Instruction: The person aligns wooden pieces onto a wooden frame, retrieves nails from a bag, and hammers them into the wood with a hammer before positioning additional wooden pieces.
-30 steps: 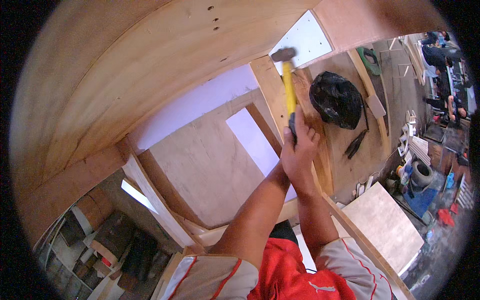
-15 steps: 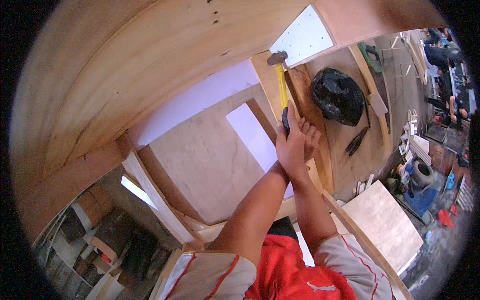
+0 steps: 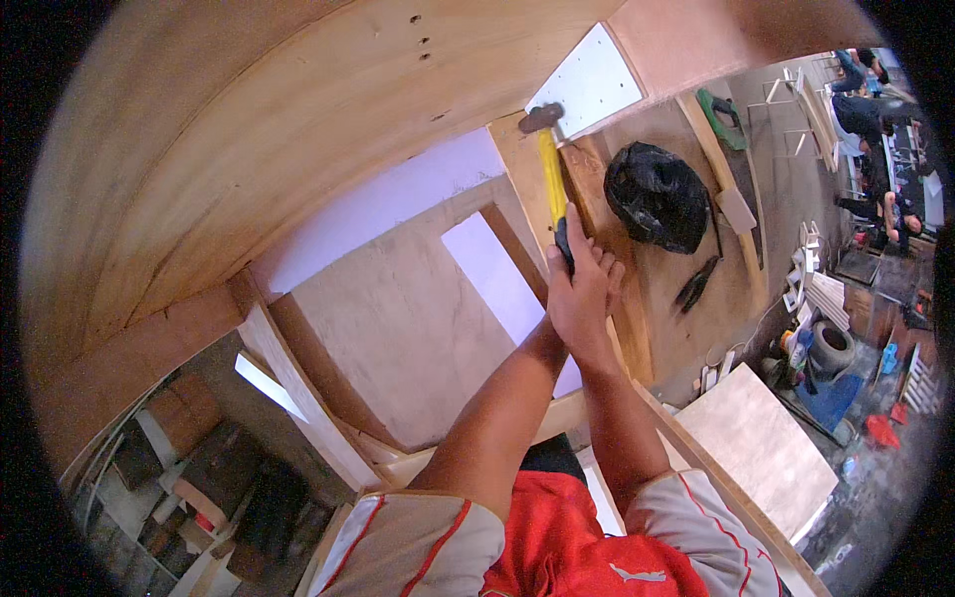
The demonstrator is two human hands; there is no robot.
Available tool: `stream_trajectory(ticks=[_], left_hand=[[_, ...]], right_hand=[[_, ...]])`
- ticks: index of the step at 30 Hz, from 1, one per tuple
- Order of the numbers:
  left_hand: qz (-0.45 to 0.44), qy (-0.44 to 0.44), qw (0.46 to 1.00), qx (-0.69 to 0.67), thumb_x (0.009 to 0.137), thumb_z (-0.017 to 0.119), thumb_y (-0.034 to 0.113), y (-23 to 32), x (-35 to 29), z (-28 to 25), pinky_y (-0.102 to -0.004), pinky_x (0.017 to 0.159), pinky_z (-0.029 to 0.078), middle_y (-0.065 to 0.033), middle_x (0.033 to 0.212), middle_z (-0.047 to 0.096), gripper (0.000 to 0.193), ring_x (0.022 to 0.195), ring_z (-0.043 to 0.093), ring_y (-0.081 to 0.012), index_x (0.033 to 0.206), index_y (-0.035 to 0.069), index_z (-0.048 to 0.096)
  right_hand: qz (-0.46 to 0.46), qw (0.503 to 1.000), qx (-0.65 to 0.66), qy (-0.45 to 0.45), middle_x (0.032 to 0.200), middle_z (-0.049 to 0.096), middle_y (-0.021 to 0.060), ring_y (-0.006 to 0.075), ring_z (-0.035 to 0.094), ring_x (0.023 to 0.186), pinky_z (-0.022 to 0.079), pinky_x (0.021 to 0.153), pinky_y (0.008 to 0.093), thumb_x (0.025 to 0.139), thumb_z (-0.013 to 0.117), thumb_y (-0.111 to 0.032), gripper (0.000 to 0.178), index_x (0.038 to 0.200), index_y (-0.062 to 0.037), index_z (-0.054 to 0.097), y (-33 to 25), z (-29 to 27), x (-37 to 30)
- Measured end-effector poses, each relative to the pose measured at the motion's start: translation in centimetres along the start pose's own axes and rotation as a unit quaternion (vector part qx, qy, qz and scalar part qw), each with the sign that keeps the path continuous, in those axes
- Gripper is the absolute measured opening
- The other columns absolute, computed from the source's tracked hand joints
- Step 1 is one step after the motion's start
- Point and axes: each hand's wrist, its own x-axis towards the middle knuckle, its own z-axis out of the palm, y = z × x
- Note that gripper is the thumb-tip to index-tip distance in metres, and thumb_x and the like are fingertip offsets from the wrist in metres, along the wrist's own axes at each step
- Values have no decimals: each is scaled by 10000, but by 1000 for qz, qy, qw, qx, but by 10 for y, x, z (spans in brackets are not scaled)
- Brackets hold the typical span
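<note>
My right hand (image 3: 581, 298) is wrapped round the dark grip of a hammer (image 3: 551, 164), its index finger stretched along the handle. The yellow shaft points away from me. Its dark head is over the pale wooden strip (image 3: 529, 169), beside the corner of a white dotted panel (image 3: 587, 90). Crossing beneath my right wrist, my left forearm (image 3: 502, 403) brings my left hand (image 3: 616, 287) out on the right side. Mostly covered by the right hand, the left hand shows bent fingers close together near a brown wooden rail (image 3: 617, 313). What they grip is hidden.
A large wooden panel (image 3: 229, 169) rises on the left. Right of the hammer lie a black plastic bag (image 3: 659, 197), a dark pointed tool (image 3: 698, 285) and a green-handled saw (image 3: 723, 117). A pale board (image 3: 761, 448) stands lower right. People work at the far right.
The surroundings have slid slightly left in the picture. The hammer and both hands keep nearly the same place against the wood, and the right hand's hold is unchanged.
</note>
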Motion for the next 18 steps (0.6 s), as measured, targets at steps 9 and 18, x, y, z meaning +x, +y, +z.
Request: stream_trajectory(ticks=[9,18], left_hand=[[12,21,999,28,998,522,400,11,-28,1,-489,1257,155,-160,1640,214,766,1519,225,-348,1609,84,185],[9,41,997,64,986,535,403,20,-63,13,-490,1273,97,-137,1692,132,817,1560,156,-341,1635,101,140]], right_hand=[[96,995,30,4,1142,663,236,412,605,1058,425,999,506,966,613,-180,489,1444,-91,564,-13,-12,-19],[151,983,40,-97,1092,714,267,445,670,1052,497,930,490,1012,576,-166,548,1539,-98,445,-44,-12,-17]])
